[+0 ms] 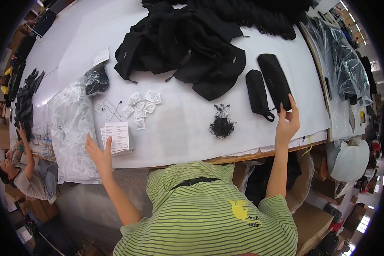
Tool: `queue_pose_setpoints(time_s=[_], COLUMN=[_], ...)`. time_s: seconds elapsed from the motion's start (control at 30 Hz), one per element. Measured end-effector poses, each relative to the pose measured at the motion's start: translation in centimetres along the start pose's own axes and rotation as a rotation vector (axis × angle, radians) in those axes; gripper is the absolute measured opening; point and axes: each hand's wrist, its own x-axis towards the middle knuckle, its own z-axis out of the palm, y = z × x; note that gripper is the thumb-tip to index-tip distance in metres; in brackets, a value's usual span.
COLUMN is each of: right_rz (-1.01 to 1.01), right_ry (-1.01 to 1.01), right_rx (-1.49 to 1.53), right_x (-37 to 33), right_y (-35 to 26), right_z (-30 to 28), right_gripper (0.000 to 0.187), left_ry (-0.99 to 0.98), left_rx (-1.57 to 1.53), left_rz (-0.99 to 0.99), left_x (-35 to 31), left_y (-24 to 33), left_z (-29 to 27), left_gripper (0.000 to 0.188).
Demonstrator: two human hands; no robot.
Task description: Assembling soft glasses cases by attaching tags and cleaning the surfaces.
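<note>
Your work here is with two long black pouches, soft and matte, with rounded ends; the larger pouch (272,77) lies slantwise on the smooth white table (170,145), and the smaller pouch (256,91), with a loop at its near end, lies just to its left; your right hand (288,119) is at the larger pouch's near end, fingers bent and partly spread, fingertips on the fabric, though you cannot tell from this view whether they grip it; your left hand (100,154) is well apart from both pouches, open, with thumb and fingers spread and nothing visibly held; it is beside a stack of flat white printed cards (117,135) and the crinkled clear plastic bag (70,132) full of white packets, and whether it touches either is unclear; between your hands lie a loose cluster of small square white sachets (139,106) and a wiry tangle of thin black cords (222,128); beyond them spreads a rumpled, heavily folded heap of black garments (175,47).
</note>
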Motion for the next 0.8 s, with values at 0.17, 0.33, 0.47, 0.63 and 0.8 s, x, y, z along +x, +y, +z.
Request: queue_pose_setpoints(time_s=[0.17,0.33,0.47,0.63,0.8], right_rz=[0.211,0.032,0.122,-0.002,0.028], right_ry=[-0.406,-0.133,-0.560,-0.721,-0.748], right_rx=[-0.328,-0.269,-0.015,-0.209,-0.318], right_x=[-2.8,-3.9,-4.9,-6.1,-7.7], right_y=[3.1,-0.1,-2.6,-5.3,-4.0], right_z=[1.8,3.9,6.9,10.1,12.7], right_gripper=[0.049,0.029,0.012,0.016,0.016], left_ry=[-0.424,-0.167,-0.131,-0.194,-0.241], left_rx=[-0.131,-0.016,0.032,-0.086,-0.128], left_rz=[-0.152,-0.013,-0.003,-0.122,-0.120], left_x=[-0.3,-0.6,-0.1,-0.1,-0.9], left_y=[-2.1,-0.8,-0.4,-0.1,-0.1], left_z=[1.1,1.2,0.6,1.1,2.1], left_gripper=[0.055,0.049,0.046,0.062,0.078])
